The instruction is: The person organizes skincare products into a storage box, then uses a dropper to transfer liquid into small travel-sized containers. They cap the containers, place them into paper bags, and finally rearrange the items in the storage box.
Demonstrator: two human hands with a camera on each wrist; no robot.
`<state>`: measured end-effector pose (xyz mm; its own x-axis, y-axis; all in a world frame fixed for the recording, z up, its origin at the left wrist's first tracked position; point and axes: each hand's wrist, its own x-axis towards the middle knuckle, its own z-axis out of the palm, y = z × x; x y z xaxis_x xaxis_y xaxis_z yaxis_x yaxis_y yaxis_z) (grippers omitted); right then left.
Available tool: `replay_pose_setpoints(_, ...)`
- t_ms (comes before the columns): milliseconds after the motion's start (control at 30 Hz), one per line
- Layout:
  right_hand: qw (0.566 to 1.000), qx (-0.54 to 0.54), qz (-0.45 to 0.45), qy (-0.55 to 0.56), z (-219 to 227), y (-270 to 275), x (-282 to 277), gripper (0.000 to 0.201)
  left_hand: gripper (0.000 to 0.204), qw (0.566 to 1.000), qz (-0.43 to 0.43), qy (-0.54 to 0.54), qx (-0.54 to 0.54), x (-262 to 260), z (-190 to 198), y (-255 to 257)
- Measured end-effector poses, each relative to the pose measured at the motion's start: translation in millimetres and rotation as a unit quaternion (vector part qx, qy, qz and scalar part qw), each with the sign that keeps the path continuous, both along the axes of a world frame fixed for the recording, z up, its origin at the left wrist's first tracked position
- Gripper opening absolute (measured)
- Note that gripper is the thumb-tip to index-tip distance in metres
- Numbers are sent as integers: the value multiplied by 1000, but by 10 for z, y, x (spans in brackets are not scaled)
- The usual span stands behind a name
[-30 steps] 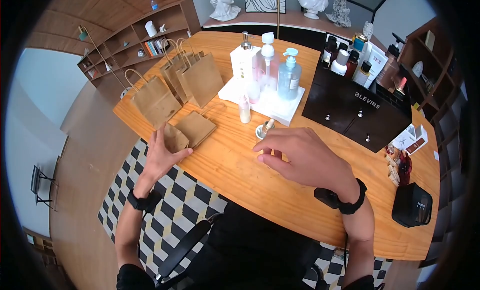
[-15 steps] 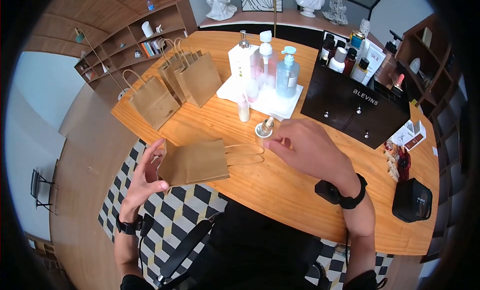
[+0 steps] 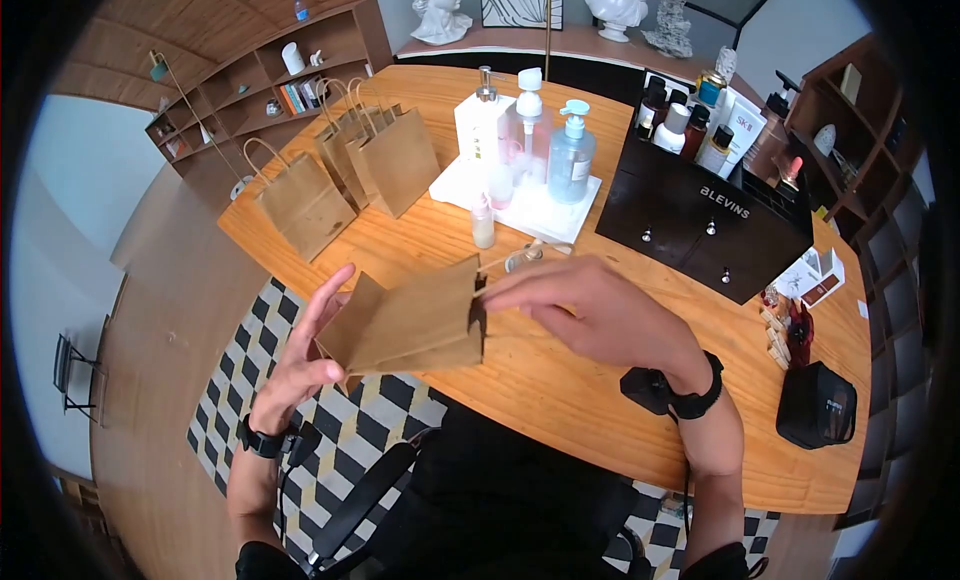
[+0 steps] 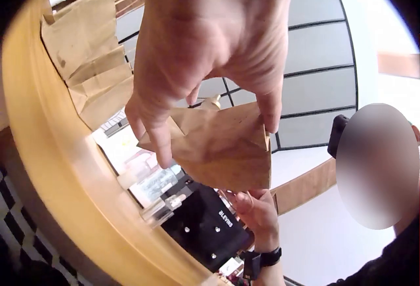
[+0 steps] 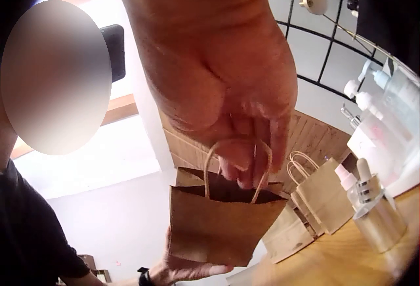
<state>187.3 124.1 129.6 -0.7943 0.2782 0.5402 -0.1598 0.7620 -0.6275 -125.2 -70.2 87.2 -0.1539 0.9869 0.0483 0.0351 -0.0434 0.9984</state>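
Observation:
My left hand grips a small brown paper bag at its base, thumb on one side and fingers on the other. The bag lies tilted on its side in the air, its mouth facing right. At that mouth are the extended fingertips of my right hand. In the right wrist view, a twisted paper handle loops in front of these fingers, and the mouth stands spread. Behind the right hand a dropper bottle stands on the table, mostly hidden in the head view. Near it is a small pink-capped bottle.
Several larger paper bags stand at the back left of the wooden table. A white tray bears pump bottles. Further right are a black cosmetics organizer full of bottles and a black pouch.
My left hand has lifted the small bag off the table and turned its mouth rightward. The right hand has moved from beside the dropper bottle to the bag's mouth, which is now spread.

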Motion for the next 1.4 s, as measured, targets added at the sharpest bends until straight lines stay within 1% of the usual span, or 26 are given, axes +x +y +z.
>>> replay_pose_setpoints(67, 993, -45, 69, -79, 24, -65, 5, 26, 131, 999, -28, 41, 1, 67, 21, 45)
replay_pose_setpoints(100, 993, -45, 69, -79, 36, -80, 15, 26, 131, 999, -29, 41, 1, 92, 11, 64)
replay_pose_setpoints(167, 961, -75, 130, -233, 77, -113, 38, 24, 130, 996, -66, 56, -1, 133, -15, 105)
replay_pose_setpoints(200, 957, -80, 127, -249, 135, -198, 68, 21, 128, 992, -103, 63, -29, 169, 28, 99)
replay_pose_setpoints(233, 957, -81, 125, -249, 137, -258, 75, 21, 128, 992, -104, 62, -29, 212, 37, 99)
replay_pose_setpoints(300, 944, -102, 182, -256, 151, -353, 54, 21, 127, 986, -157, 44, -43, 302, 20, 86)
replay_pose_setpoints(333, 900, -121, 180, -379, 354, -397, 18, 24, 126, 981, -187, 40, -46, 327, 1, 81)
replay_pose_setpoints(367, 900, -122, 179, -378, 319, -419, 20, 24, 126, 980, -188, 41, -46, 367, 3, 76)
replay_pose_setpoints(433, 938, -121, 213, -245, 114, -506, 37, 27, 126, 976, -200, 28, -77, 429, 32, 81)
replay_pose_setpoints(467, 959, -54, 220, -169, -118, -513, 34, 26, 128, 975, -203, 42, -81, 418, 39, 87)
replay_pose_setpoints(500, 960, -54, 219, -168, -159, -511, 23, 26, 128, 975, -205, 42, -81, 386, -8, 95)
replay_pose_setpoints(567, 965, 69, 213, -136, -190, -505, 2, 32, 130, 981, -185, 7, -53, 315, -149, 127)
replay_pose_setpoints(600, 965, 72, 214, -137, -214, -494, 38, 32, 130, 982, -184, 7, -51, 345, -131, 144)
replay_pose_setpoints(667, 924, 201, 226, -233, -277, -496, 170, 26, 131, 975, -192, -77, -85, 429, -79, 167)
replay_pose_setpoints(700, 924, 201, 227, -234, -299, -528, 198, 26, 131, 975, -192, -77, -84, 412, -103, 173)
replay_pose_setpoints(767, 970, 103, 144, -167, -335, -578, 244, 27, 132, 974, -183, -112, -80, 371, -180, 199)
replay_pose_setpoints(800, 970, 102, 144, -168, -319, -582, 256, 27, 132, 973, -183, -113, -81, 388, -178, 201)
replay_pose_setpoints(867, 974, 5, 114, -194, -271, -589, 267, 32, 133, 974, -171, -122, -85, 442, -158, 203)
replay_pose_setpoints(1000, 984, -32, 91, -150, -573, -567, 325, 37, 131, 969, -190, -128, -88, 534, -238, 165)
replay_pose_setpoints(1067, 971, 57, 90, -212, -749, -498, 338, 60, 132, 969, -183, -130, -105, 545, -218, 183)
replay_pose_setpoints(1100, 971, 57, 91, -212, -704, -501, 326, 60, 133, 968, -175, -131, -121, 549, -210, 186)
replay_pose_setpoints(1133, 970, 28, 99, -220, -620, -512, 308, 61, 133, 968, -175, -131, -121, 518, -238, 185)
replay_pose_setpoints(1200, 968, -1, 104, -227, -576, -513, 309, 61, 113, 961, -226, -122, -102, 416, -323, 198)
replay_pose_setpoints(1233, 969, -14, 99, -227, -590, -511, 315, 61, 113, 961, -228, -121, -103, 397, -325, 199)
replay_pose_setpoints(1300, 969, -40, 92, -227, -640, -505, 318, 61, 104, 963, -237, -85, -100, 369, -327, 189)
replay_pose_setpoints(1400, 967, -78, 85, -229, -728, -486, 328, 61, 96, 963, -223, -115, -103, 416, -393, 142)
